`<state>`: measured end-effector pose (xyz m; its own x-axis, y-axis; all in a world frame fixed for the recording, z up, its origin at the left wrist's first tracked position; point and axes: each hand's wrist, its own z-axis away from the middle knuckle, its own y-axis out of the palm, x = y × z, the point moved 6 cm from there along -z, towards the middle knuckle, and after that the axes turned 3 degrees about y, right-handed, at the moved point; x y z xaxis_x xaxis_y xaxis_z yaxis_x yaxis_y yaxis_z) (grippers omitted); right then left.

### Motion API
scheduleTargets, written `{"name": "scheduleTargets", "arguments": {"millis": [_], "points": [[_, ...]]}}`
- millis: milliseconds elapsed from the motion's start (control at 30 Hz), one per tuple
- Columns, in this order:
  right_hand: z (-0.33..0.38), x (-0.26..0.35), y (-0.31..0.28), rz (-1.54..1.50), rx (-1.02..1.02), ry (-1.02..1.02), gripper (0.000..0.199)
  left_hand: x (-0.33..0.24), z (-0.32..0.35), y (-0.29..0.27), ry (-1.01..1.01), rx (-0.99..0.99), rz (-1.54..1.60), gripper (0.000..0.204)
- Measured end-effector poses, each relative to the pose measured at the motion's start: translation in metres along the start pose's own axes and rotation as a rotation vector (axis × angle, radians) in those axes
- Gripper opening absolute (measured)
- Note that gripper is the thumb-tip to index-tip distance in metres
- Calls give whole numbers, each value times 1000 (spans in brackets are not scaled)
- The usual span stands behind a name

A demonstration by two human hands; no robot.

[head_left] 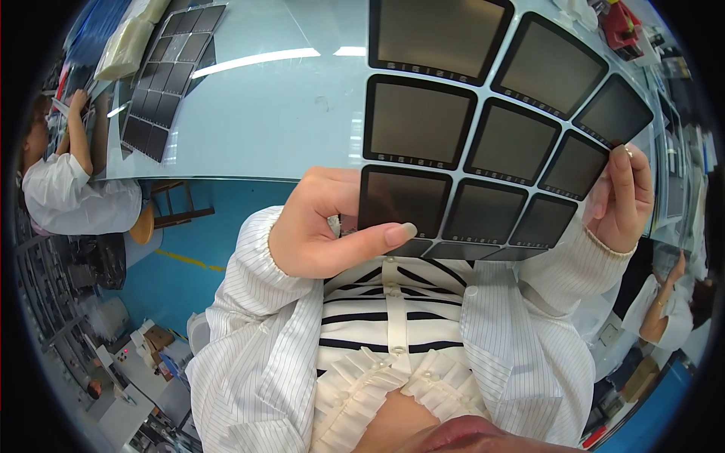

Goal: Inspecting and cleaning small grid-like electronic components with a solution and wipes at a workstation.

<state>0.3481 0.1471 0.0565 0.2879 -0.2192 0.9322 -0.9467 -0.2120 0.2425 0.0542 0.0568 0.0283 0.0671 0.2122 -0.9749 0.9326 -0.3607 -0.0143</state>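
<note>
Head view: Gridded sheet of black-framed rectangles (434, 121), raised before my striped top (394, 331) and partly overlapping the pale worktable (279, 113).
My left hand (313, 223) grasps its lower left corner, thumb in front; the fingers of my right hand (625, 195) hold its right edge. I judge it light, fairly stiff, slippery and easily scratched, best held by the rims.

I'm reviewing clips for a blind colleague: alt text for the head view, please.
A person's left hand and right hand hold up a sheet of dark panels by opposite sides; a similar sheet lies on the pale blue table at left.
</note>
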Motion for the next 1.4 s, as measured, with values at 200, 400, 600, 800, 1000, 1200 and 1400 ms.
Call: {"name": "scheduleTargets", "arguments": {"millis": [200,400,600,800,1000,1200,1400], "points": [[2,-2,-11,21,-44,21,21,3,1,4,-26,-57,-48,17],[1,-3,-11,30,-52,14,21,3,-1,7,1,-72,-66,26],[0,-4,-9,37,-70,22,20,2,-3,9,21,-69,-67,28],[-2,-4,-5,26,-61,37,21,0,-3,8,32,-79,-43,21],[-6,-3,-4,-31,-30,23,21,-4,-6,5,114,-43,-45,20],[-28,23,-19,56,-94,-64,24,-3,-6,9,171,-21,-87,26],[-42,33,-22,102,-129,-155,27,3,0,10,50,-19,-61,18]]}}
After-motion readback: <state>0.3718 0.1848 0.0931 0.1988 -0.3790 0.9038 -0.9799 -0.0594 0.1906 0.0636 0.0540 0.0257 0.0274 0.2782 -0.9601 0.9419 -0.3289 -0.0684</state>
